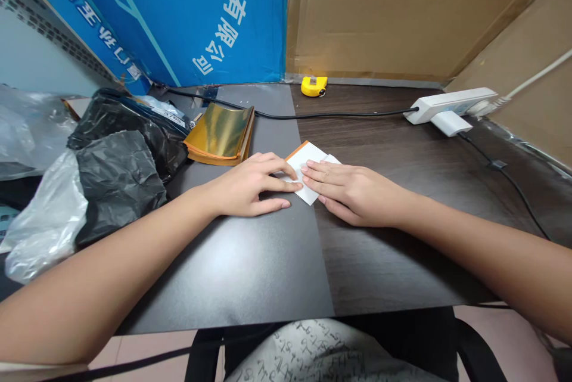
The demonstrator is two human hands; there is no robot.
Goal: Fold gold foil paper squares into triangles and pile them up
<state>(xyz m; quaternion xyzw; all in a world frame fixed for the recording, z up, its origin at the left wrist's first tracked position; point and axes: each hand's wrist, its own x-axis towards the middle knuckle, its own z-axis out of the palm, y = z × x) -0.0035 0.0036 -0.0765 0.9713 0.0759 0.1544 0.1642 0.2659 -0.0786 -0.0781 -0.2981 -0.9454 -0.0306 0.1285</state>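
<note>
A folded white paper sheet (307,158) with an orange edge along its far side lies flat on the desk between my hands. My left hand (248,186) rests on the grey mat (250,269), its fingertips pressing the sheet's left side. My right hand (351,194) lies flat, with its fingers on top of the sheet and covering its middle. The two hands nearly meet there, so part of the sheet is hidden. A gold foil booklet with orange pages (221,133) lies beyond my left hand, not touching it.
Black plastic bags (118,185) and a clear plastic bag (44,215) are heaped at the left. A yellow tape measure (313,86) sits at the far edge of the dark wood desk (402,257). A white power strip (447,105) and its black cable (339,114) lie at the back.
</note>
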